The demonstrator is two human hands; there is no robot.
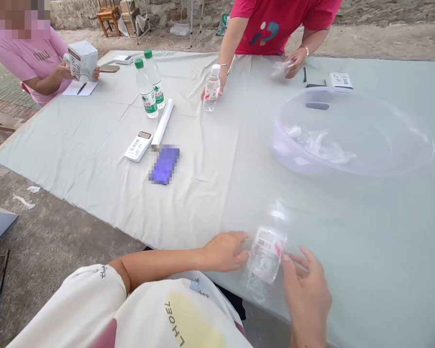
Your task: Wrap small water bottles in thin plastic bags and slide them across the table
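A small clear water bottle [268, 244] with a white cap and a red-and-white label stands at the near edge of the table, inside or against a thin clear plastic bag [254, 285]. My left hand [225, 251] rests on the cloth just left of the bottle, fingers stretched toward its base and touching the plastic. My right hand [306, 295] is to the bottle's right, fingers spread and reaching at its side. Neither hand is wrapped round the bottle.
A large clear plastic basin [351, 133] with crumpled plastic inside sits at the right. Two green-capped bottles [150, 84], a white roll [163, 122], a white device [138, 146] and a blurred purple item [164, 165] lie at centre left. Two other people are at the far side; one holds a bottle [212, 89].
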